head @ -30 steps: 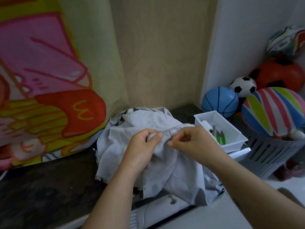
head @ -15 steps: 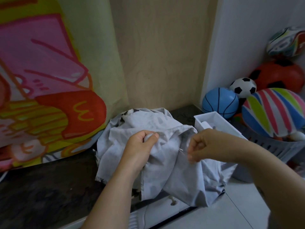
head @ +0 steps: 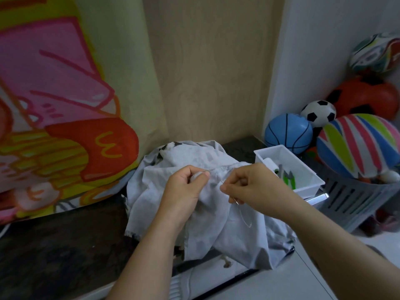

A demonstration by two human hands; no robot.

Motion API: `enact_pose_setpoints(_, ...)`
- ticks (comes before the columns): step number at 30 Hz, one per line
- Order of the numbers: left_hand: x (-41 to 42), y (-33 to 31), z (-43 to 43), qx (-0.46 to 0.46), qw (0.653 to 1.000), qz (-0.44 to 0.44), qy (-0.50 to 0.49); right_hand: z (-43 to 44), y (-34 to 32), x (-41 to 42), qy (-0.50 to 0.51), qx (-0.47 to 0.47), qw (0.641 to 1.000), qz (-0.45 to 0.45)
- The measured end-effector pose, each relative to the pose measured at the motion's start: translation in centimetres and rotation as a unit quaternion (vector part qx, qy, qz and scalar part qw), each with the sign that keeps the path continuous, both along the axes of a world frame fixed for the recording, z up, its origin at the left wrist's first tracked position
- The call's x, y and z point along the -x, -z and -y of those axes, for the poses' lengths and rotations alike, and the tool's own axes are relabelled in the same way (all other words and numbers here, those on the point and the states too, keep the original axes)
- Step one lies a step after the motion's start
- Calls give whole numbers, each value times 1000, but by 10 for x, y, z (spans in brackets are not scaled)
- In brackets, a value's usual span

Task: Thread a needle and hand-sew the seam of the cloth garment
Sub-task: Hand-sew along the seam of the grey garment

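View from a head camera, looking down at a person's two bare hands sewing at a dark counter [head: 54,245]. A crumpled pale grey garment [head: 227,230] lies heaped on the counter just below the middle of the picture, its lower edge hanging over the front.

The left hand [head: 184,189] rests on top of the heap with its fingers curled, thumb and forefinger pinching a small fold of the cloth. Just at its 3 o'clock, close but apart, the right hand [head: 251,187] has its fingers curled in and its thumb and forefinger tips pressed together on a fine pale thread [head: 245,216], which loops down over the cloth at 6 o'clock of that hand. The needle is too thin to make out.

At 3 o'clock of the garment sits a white tray [head: 311,176] holding small items, one with green on it. Beyond it, at 2 o'clock, a grey slatted basket [head: 350,198] holds a striped ball [head: 357,146], beside a blue ball [head: 287,137] and a black-and-white ball [head: 319,113]. At 9 o'clock hangs a bright pink, yellow and orange cartoon cloth [head: 54,105]
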State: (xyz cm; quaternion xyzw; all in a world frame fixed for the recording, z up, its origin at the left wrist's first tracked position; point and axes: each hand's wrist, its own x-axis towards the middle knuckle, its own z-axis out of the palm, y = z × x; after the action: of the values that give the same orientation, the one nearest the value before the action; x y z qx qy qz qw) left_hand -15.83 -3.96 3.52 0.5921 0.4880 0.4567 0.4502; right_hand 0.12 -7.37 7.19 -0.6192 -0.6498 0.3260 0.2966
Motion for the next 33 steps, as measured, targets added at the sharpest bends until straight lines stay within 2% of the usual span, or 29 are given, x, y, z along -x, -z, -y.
enact_pose_setpoints(10, 1, 0, -2, -5, 1000, 24, 2, -1, 1, 3, -6, -1, 1000, 3)
enact_pose_setpoints(33, -1, 1, 0, -30, 999, 7, 14, -2, 3, 2, 2, 17, 1000, 2)
